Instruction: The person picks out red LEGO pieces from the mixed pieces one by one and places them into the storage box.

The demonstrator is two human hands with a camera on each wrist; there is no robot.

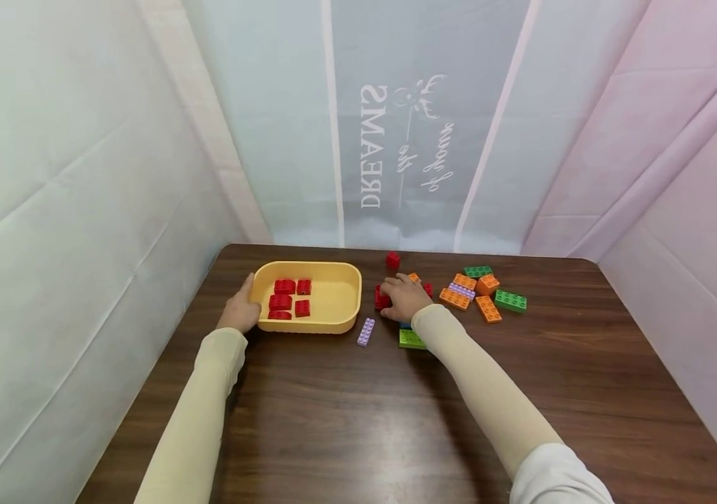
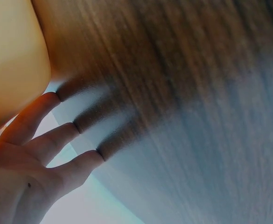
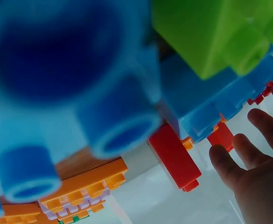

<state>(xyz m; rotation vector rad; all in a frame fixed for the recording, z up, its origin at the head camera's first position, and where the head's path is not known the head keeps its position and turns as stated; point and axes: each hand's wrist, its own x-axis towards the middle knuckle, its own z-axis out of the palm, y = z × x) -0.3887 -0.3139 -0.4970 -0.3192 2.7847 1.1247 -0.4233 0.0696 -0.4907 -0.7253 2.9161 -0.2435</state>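
A person's left hand (image 1: 240, 309) touches the left side of a yellow tray (image 1: 338, 292) containing red bricks (image 1: 280, 302), fingers spread straight. The right hand (image 1: 407, 297) leans over loose bricks, thumb and fingertips beside a red block (image 1: 379, 299); whether they grip it, I can't quite tell.

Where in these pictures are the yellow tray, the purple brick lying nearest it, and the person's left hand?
Yellow tray (image 1: 337, 292): head view, bare inside floor.
Purple brick (image 1: 366, 332): head view, studded top.
Left hand (image 1: 239, 310): head view, back of the hand.
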